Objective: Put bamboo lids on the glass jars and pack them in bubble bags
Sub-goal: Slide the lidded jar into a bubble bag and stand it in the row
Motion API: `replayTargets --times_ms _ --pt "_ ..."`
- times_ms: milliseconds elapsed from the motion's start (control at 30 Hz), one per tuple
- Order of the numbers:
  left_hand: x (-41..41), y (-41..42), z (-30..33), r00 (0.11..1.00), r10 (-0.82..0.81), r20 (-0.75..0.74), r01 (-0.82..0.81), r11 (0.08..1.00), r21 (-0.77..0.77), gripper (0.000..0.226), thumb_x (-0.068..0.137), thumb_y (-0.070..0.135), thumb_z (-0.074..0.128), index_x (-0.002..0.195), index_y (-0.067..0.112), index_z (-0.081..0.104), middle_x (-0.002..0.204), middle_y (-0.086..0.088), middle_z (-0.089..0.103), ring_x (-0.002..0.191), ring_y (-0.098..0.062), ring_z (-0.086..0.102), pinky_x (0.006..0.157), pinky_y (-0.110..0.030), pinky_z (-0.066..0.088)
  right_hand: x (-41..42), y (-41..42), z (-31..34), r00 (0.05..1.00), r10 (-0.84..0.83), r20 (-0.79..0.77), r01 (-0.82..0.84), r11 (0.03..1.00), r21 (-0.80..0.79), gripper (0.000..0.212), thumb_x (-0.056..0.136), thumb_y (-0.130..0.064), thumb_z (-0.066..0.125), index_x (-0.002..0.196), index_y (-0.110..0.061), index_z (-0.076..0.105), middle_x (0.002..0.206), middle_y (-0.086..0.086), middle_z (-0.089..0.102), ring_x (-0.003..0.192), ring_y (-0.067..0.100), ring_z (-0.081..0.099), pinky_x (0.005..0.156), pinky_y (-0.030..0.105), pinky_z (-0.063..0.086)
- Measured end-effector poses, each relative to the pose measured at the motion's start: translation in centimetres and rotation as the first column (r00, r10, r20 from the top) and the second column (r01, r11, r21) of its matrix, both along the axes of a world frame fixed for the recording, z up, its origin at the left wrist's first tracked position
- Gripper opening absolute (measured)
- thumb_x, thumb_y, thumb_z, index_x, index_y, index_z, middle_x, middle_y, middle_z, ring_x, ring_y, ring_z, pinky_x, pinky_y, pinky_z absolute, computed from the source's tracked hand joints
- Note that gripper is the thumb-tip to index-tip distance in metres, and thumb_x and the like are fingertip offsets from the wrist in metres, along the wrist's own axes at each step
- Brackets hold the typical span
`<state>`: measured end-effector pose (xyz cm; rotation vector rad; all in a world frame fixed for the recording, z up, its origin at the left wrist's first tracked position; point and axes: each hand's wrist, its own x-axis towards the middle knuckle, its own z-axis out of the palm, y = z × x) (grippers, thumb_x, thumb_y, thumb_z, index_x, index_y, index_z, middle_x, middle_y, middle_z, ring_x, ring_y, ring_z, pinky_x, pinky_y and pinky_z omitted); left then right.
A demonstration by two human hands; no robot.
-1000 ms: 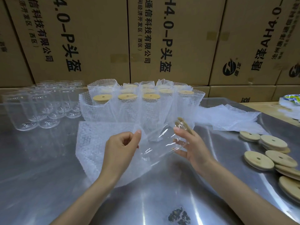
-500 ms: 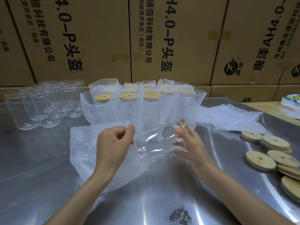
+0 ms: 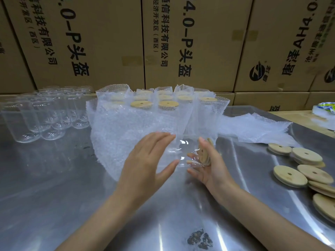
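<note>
**Lidded jar held on its side at the mouth of a bubble bag**

At the far left of the steel table [image 3: 54,187] stands a cluster of empty glass jars [image 3: 45,115], upright, without lids, packed close together.

Just right of them lies a bubble bag [image 3: 116,142], raised off the table and spreading toward the middle. Behind it stands a row of packed jars [image 3: 163,107], each upright in its own bubble wrap with a bamboo lid showing at the top.

The left hand [image 3: 145,160] is in the middle, back of the hand up, fingers straight and spread, thumb out to the right. It lies against the bag's edge and the near end of the jar; no finger visibly curls round either (the clear plastic makes the exact contact hard to read).

Between the two hands is the glass jar [image 3: 183,153], lying on its side, its base toward the left hand and its bamboo lid [image 3: 204,151] toward the right. How far the jar is inside the bag cannot be told.

The right hand [image 3: 210,167] holds the lidded end, palm facing left, fingers curled under the jar near the lid and the thumb up beside the lid's rim.

Further right, flat spare bubble bags [image 3: 253,129] lie on the table, and near the right edge a loose pile of bamboo lids [image 3: 304,169], some overlapping. Stacked cardboard boxes [image 3: 199,42] fill the background.
</note>
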<state>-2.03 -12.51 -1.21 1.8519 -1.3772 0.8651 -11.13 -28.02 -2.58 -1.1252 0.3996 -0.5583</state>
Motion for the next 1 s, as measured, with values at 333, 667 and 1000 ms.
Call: replayTargets --times_ms 333,667,1000 --pt "-2.4 -0.9 -0.9 0.914 -0.234 0.33 0.18 0.966 0.185 0.052 0.092 0.037 0.055 0.139 0.022 0.039 0.148 0.001 0.042 0.141 -0.017 0.033 0.116 -0.037 0.026 0.4 0.4 -0.6 0.998 0.064 -0.028 -0.065 0.996 -0.062 0.05 0.077 -0.058 0.065 0.114 -0.025 0.066 0.125 0.009 0.064 0.113 0.023 0.064 0.101 0.048 0.047" --pt "4.2 2.5 1.9 0.732 -0.034 -0.68 -0.349 0.839 -0.418 0.047 0.093 0.038 0.058 0.131 0.014 0.046 0.13 0.003 0.042 0.127 -0.013 0.039 0.104 -0.028 0.031 0.0 -1.2 0.1 0.998 -0.011 0.069 0.003 0.993 0.118 0.065 0.068 -0.051 0.069 0.126 -0.024 0.057 0.107 0.0 0.072 0.087 0.019 0.07 0.076 0.035 0.055" --pt "2.6 1.6 0.7 0.164 -0.3 -0.94 0.091 0.953 -0.289 0.068 0.065 0.062 0.062 0.115 0.016 0.068 0.113 0.0 0.072 0.109 -0.02 0.066 0.106 -0.047 0.043 0.3 -1.2 -0.2 0.989 0.074 0.13 -0.094 0.984 0.151 0.068 0.049 -0.041 0.074 0.113 -0.027 0.056 0.086 0.001 0.063 0.071 0.019 0.062 0.062 0.03 0.049"
